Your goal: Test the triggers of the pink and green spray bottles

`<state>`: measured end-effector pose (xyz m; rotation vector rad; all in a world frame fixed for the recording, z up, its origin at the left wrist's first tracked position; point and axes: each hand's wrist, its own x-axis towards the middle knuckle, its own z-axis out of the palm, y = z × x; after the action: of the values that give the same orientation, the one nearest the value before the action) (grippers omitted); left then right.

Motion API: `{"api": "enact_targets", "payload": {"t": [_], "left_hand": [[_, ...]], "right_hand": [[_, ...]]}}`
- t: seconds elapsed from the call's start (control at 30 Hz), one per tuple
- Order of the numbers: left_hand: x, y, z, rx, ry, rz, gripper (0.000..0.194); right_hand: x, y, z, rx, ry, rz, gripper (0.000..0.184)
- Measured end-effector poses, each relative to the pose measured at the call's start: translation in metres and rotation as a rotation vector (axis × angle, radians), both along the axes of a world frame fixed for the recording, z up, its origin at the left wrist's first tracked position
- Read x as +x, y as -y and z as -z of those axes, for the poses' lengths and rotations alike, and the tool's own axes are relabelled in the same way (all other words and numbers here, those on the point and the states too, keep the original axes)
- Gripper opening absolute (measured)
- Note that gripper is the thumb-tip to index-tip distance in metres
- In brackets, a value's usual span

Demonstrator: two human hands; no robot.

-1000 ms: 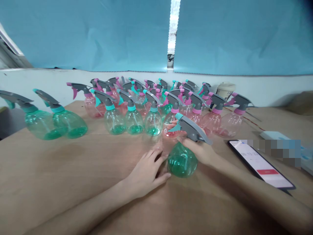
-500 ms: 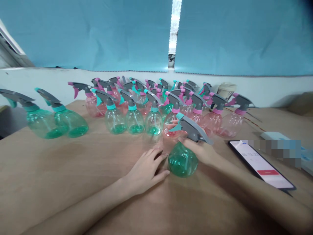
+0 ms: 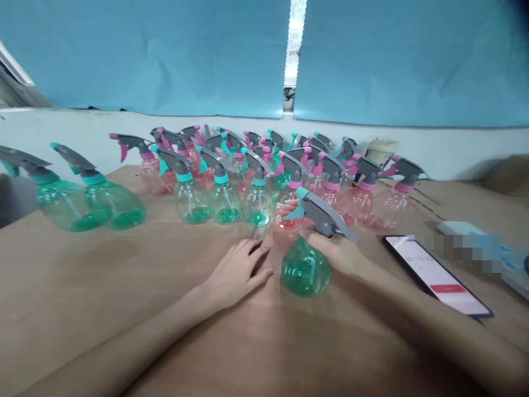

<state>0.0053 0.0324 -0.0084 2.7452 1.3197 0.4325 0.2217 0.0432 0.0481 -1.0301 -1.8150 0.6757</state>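
My right hand (image 3: 336,253) grips a green spray bottle (image 3: 306,269) by the neck under its grey trigger head (image 3: 324,216), and the bottle tilts toward me above the wooden table (image 3: 124,286). Flat on the table just left of the bottle lies my left hand (image 3: 237,271), fingers spread, holding nothing and a short gap away from the bottle. Directly behind both hands stands a row of green spray bottles (image 3: 223,198) and pink spray bottles (image 3: 359,198).
Two larger-looking green bottles (image 3: 88,201) sit at the far left. A phone (image 3: 436,275) with a lit screen lies at the right, with a pale blue box (image 3: 463,229) beyond it. A paper cup (image 3: 380,150) stands behind the pink bottles by the white wall.
My left hand has slid a little left, away from the green bottle it was touching. The bottle in my right hand has hardly moved.
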Motion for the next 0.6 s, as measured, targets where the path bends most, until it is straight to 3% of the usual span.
{"api": "enact_targets", "payload": {"t": [0.23, 0.43, 0.6], "left_hand": [[0.0007, -0.0008, 0.0011, 0.023, 0.014, -0.005, 0.041], [0.0006, -0.0001, 0.0034, 0.027, 0.014, -0.015, 0.041], [0.0003, 0.0002, 0.0032, 0.027, 0.005, -0.013, 0.042]], "right_hand": [[0.0005, 0.0004, -0.0011, -0.013, -0.039, -0.067, 0.023], [0.0013, -0.0024, 0.0031, -0.006, -0.030, -0.090, 0.041], [0.0004, -0.0009, 0.0014, 0.015, -0.021, -0.075, 0.040]]}}
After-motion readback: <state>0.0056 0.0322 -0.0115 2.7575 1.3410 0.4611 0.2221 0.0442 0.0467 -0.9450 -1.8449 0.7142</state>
